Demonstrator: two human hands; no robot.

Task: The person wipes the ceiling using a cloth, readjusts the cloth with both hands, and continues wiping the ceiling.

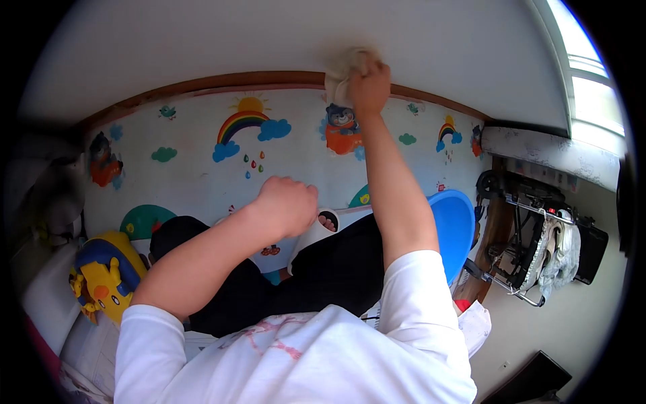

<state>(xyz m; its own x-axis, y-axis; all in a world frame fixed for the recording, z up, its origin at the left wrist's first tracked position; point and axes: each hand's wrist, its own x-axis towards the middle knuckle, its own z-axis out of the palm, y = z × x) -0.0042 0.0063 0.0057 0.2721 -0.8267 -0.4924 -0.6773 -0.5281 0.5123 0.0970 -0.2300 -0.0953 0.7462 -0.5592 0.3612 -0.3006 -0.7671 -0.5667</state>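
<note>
My right hand [370, 87] is raised high and closed on a pale cloth [338, 81], pressed against the white wall [269, 40] just above the brown trim [269, 79]. Part of the cloth hangs over the trim, above a bear picture on the patterned mat [195, 168]. The upper edge of the cloth is blurred. Lower and to the left, my left hand [288, 205] is closed in a fist in front of the mat. Below it is a white slipper [311, 237]; the fingers hide whether anything small is inside the fist.
A blue basin [454, 225] stands right of my right forearm. A yellow and blue toy [111, 273] lies at the left. At the right are a folded stroller [531, 236] with cloths on it and a window [592, 81].
</note>
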